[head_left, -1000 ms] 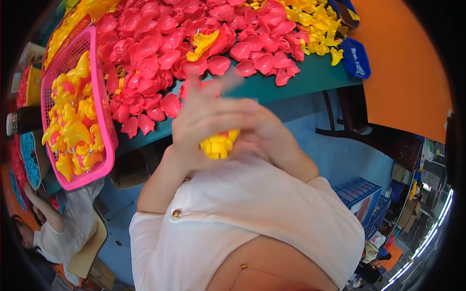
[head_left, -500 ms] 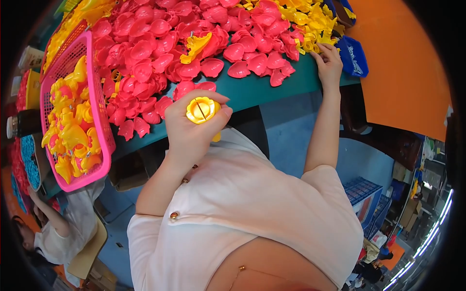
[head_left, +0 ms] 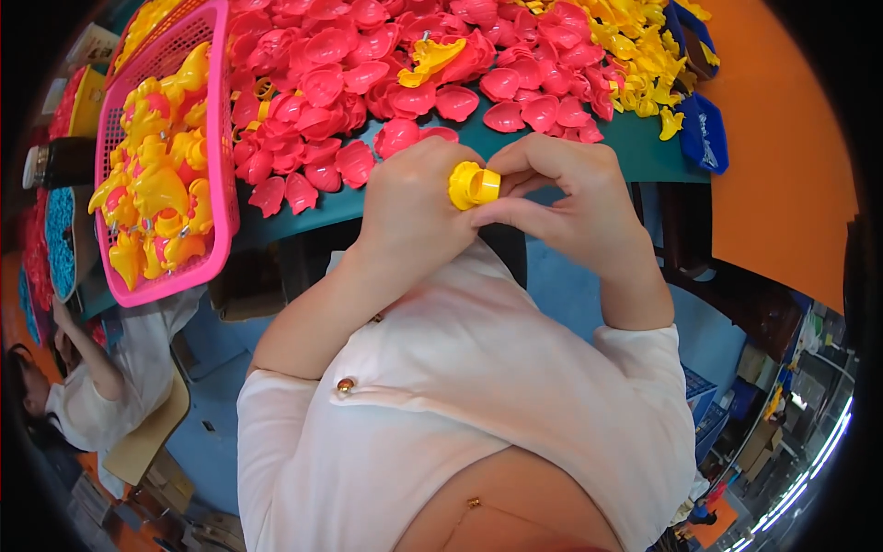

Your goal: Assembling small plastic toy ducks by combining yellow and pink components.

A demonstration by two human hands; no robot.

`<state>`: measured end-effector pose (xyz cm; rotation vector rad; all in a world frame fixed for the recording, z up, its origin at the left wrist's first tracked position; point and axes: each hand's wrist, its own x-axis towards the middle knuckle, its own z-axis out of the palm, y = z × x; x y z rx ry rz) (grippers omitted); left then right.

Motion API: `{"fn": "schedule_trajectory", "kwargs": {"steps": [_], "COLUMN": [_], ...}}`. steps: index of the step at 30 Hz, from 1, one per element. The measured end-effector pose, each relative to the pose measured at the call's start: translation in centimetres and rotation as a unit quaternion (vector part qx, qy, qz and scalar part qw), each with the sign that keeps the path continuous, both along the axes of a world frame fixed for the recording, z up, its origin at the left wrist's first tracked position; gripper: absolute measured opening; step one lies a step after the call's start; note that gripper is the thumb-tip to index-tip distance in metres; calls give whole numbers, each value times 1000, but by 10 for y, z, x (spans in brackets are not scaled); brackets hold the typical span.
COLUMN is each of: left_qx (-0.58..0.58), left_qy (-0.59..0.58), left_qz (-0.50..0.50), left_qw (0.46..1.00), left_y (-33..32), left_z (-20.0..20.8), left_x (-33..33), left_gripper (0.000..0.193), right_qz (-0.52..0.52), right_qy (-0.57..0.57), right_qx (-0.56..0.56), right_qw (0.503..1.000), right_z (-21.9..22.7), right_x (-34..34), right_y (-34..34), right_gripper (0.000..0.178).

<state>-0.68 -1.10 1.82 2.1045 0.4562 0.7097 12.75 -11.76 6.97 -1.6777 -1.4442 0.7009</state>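
Observation:
My left hand (head_left: 416, 201) is wrapped around a yellow plastic toy part with a scalloped rim (head_left: 457, 188); most of the part is hidden in the fist. Beside it, my right hand (head_left: 581, 204) pinches a small yellow plastic ring (head_left: 489, 187) between thumb and fingers. The ring is against the scalloped end; whether it sits inside the rim or only touches it, I cannot tell. Both hands are in front of the green table's near edge. Beyond them spreads a large heap of pink plastic shell pieces (head_left: 368, 78).
A pink basket (head_left: 221, 175) of yellow-and-pink toy assemblies stands at left. Yellow pieces (head_left: 644, 69) are heaped at the far right, near a blue bin (head_left: 710, 152) holding small metal-looking parts. An orange surface (head_left: 773, 184) lies beyond. Another person (head_left: 120, 396) sits at far left.
My right hand has come from the yellow pile at far right to my left hand, bringing a yellow ring to the scalloped part. The whole view has shifted slightly.

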Motion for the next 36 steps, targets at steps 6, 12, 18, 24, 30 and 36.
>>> {"fn": "schedule_trajectory", "kwargs": {"steps": [6, 12, 18, 24, 30, 36], "left_qx": [78, 102, 92, 15, -26, -13], "left_qy": [-2, 44, 73, 114, 129, 59], "left_qz": [41, 19, 10, -38, -68, -19], "left_qw": [996, 994, 993, 993, 989, 998], "left_y": [6, 12, 14, 21, 25, 18], "left_z": [2, 13, 15, 34, 41, 25], "left_x": [-14, -27, -37, -43, -40, -33], "left_gripper": [30, 30, 30, 24, 20, 20], "right_qz": [-4, 41, 95, 111, 133, 66], "right_qy": [-85, -220, -209, -209, -182, -110], "right_qx": [93, 231, 236, 267, 293, 232], "right_qw": [992, 947, 944, 934, 929, 964], "right_z": [-5, -5, -6, -4, -3, -8], "right_x": [-19, -26, -27, -29, -23, -31], "right_y": [8, 16, 21, 22, 26, 26], "right_gripper": [30, 37, 40, 39, 40, 37]}}
